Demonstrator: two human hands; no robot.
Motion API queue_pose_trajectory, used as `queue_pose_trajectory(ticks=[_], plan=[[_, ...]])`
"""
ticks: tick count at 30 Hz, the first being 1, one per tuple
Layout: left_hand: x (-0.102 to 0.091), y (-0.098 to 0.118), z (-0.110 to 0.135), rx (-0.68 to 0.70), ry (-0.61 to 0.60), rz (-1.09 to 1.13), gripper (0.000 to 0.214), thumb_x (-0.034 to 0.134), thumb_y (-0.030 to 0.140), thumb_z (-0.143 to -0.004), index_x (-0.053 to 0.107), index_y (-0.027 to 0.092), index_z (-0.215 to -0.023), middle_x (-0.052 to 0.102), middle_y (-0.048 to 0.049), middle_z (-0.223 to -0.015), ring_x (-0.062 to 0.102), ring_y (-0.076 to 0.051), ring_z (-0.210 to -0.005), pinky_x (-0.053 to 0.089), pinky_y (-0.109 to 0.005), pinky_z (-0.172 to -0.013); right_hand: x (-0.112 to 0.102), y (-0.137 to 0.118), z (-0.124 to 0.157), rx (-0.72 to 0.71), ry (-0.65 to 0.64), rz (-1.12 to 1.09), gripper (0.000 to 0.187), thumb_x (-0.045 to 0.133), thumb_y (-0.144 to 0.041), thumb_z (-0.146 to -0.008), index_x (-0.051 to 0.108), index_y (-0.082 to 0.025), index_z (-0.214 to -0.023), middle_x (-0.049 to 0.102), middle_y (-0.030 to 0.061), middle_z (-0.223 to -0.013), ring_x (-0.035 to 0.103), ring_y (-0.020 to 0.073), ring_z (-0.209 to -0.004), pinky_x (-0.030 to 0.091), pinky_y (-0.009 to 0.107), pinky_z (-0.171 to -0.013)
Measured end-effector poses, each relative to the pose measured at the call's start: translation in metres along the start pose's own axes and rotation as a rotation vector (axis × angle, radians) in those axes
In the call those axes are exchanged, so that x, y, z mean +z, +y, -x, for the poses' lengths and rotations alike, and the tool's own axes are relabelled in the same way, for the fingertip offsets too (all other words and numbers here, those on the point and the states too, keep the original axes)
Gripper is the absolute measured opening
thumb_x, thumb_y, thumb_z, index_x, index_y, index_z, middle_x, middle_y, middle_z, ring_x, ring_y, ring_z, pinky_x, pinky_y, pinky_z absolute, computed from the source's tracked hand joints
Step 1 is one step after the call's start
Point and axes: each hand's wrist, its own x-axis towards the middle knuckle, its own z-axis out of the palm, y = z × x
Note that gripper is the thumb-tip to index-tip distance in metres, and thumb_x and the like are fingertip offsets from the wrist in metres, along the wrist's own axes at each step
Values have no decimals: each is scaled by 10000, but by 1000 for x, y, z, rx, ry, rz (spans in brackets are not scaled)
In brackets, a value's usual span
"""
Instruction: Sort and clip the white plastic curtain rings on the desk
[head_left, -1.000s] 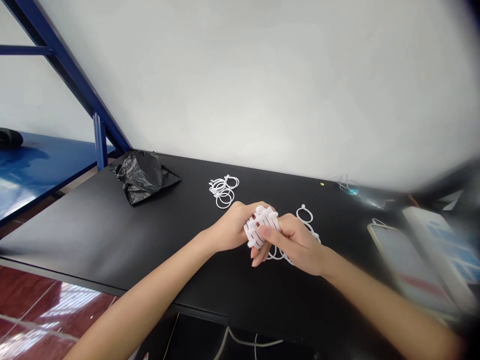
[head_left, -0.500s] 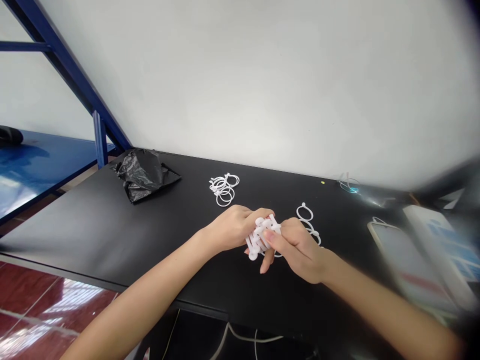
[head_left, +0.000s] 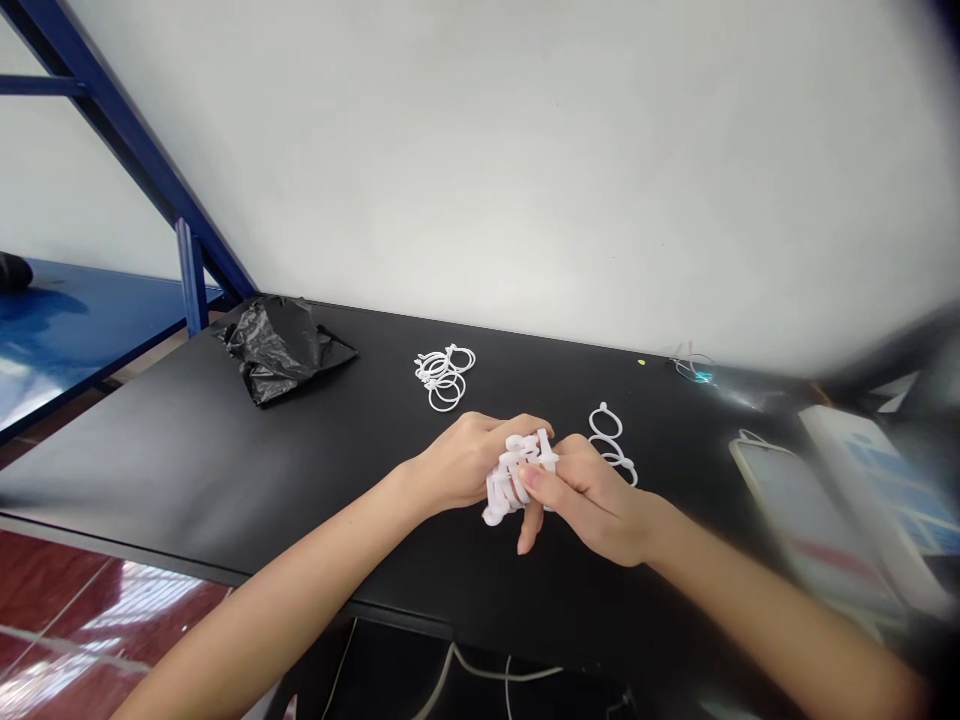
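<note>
A bunch of white plastic rings [head_left: 512, 482] with small round knobs, like curtain rings, is gathered between my two hands above the black desk. My left hand [head_left: 472, 455] is wrapped round the bunch from the left, one finger showing below it. From the right, my right hand [head_left: 592, 495] presses its thumb on the front of the rings, its fingers curled behind. Beyond my right hand, several loose white rings [head_left: 604, 423] lie on the desk. A small heap of similar white rings [head_left: 444, 377] lies farther back, left of centre.
A crumpled black plastic bag [head_left: 281, 345] sits at the desk's back left. On the right are a phone [head_left: 795, 500] and a white-and-blue box [head_left: 877, 490]. Thin wires [head_left: 694, 370] lie by the wall. Cables [head_left: 517, 677] hang below the front edge of the desk [head_left: 187, 480].
The held rings have tilted and spread slightly toward the lower left between my hands. My hands keep nearly the same grip, and the view has shifted a little.
</note>
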Motion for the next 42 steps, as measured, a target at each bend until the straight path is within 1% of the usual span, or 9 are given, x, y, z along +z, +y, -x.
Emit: queue_pose_trajectory(ticks=[7, 12, 16, 21, 25, 29, 32, 35, 42], plan=[[2, 3, 1, -65, -6, 137, 123, 498, 241, -891, 584, 154, -876, 592, 45, -597, 489, -53, -463, 398, -160, -466, 2, 0, 2, -44, 63, 36, 698, 255, -384, -1041, 755, -173, -602, 620, 45, -468, 650, 168, -638, 503, 285, -650], [3, 6, 3, 49, 125, -1, 318, 536, 285, -887, 572, 182, -1185, 645, 41, -670, 531, -70, -524, 451, -176, -526, 0, -8, 0, -66, -1, 33, 686, 259, -378, -1041, 748, -172, -606, 653, 51, -536, 636, 160, -656, 506, 283, -670], [4, 7, 2, 73, 229, -91, 123, 531, 239, -877, 614, 176, -944, 573, 58, -567, 466, -58, -461, 388, -162, -457, -1, -10, -3, -68, 1, 38, 680, 260, -375, -1039, 741, -175, -601, 628, 47, -512, 638, 164, -647, 513, 288, -668], [0, 11, -1, 2, 165, -8, 153, 475, 221, -893, 577, 155, -800, 583, 45, -561, 458, -45, -441, 364, -143, -427, 3, -5, -3, -173, 65, 97, 668, 246, -328, -1041, 727, -157, -610, 599, 40, -483, 622, 151, -556, 524, 294, -648], [-1, 11, 0, -46, 151, -13, 140, 534, 276, -875, 598, 157, -839, 647, 27, -636, 521, -62, -489, 417, -157, -470, 3, -5, -2, -180, 78, 139, 642, 262, -310, -1038, 733, -163, -627, 629, 45, -509, 663, 161, -623, 516, 278, -634], [-1, 6, -1, 44, 207, -19, 192, 557, 268, -896, 607, 153, -1042, 666, 20, -693, 553, -67, -521, 443, -160, -509, -3, -9, -1, -49, 69, 64, 634, 292, -335, -1038, 758, -170, -640, 709, 51, -585, 662, 143, -623, 508, 252, -629], [-4, 2, -4, 133, 300, -162, 198, 483, 249, -937, 596, 137, -1054, 606, 24, -634, 492, -72, -483, 392, -187, -478, -6, -12, -1, 40, 85, 5, 617, 312, -360, -1036, 774, -162, -678, 743, 51, -636, 659, 132, -612, 514, 234, -629], [-5, 2, -8, 232, 334, -249, 223, 391, 217, -958, 556, 148, -824, 499, 36, -553, 379, -78, -439, 306, -219, -431, -6, -13, -1, 5, 117, 28, 633, 314, -364, -1036, 766, -167, -641, 711, 48, -574, 656, 138, -620, 513, 234, -634], [4, 4, -8, 219, 331, 16, 257, 425, 173, -904, 311, 203, -676, 302, 78, -539, 226, -56, -448, 215, -185, -397, 0, -7, -1, -130, 229, 97, 648, 313, -304, -1042, 754, -193, -581, 647, 28, -470, 639, 128, -569, 495, 232, -610]])
